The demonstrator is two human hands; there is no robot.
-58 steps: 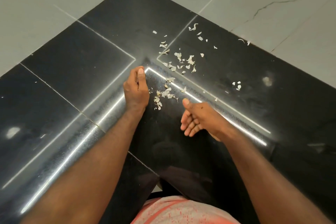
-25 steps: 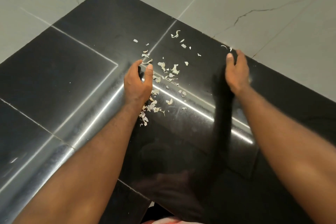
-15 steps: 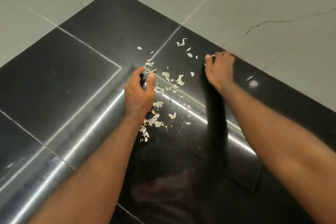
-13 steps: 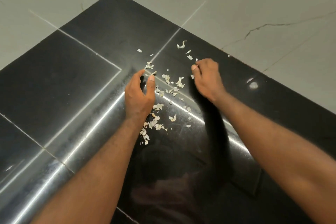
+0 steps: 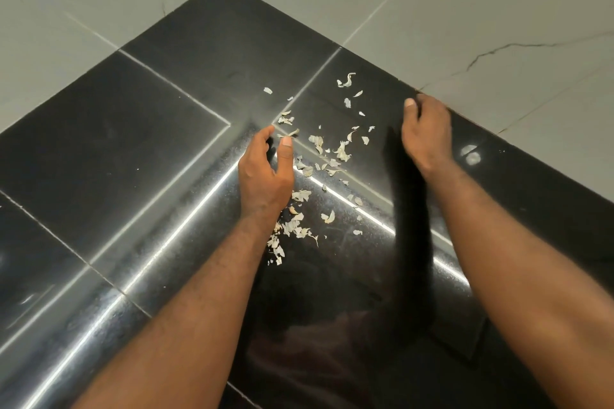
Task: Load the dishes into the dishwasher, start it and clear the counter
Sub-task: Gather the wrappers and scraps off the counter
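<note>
Pale dry peel scraps point(image 5: 332, 156) lie scattered over the glossy black counter point(image 5: 139, 149), from its far corner down to my left wrist. My left hand point(image 5: 265, 176) stands on its edge at the left of the scraps, cupped, fingers apart, holding nothing that I can see. My right hand point(image 5: 427, 133) rests palm-down at the right of the scraps, close to the wall, fingers curled; whether anything is under it is hidden. Neither dishes nor a dishwasher are in view.
White marble-look wall tiles point(image 5: 432, 10) meet the counter at the back and right, forming a corner at the top. Bright light strips reflect along the counter seams point(image 5: 159, 196). A small pale smear point(image 5: 470, 154) sits right of my right hand.
My right hand swept leftwards into the scraps, then went back right to the wall edge. My left hand stayed cupped in place. The scraps lie slightly more gathered towards my left hand.
</note>
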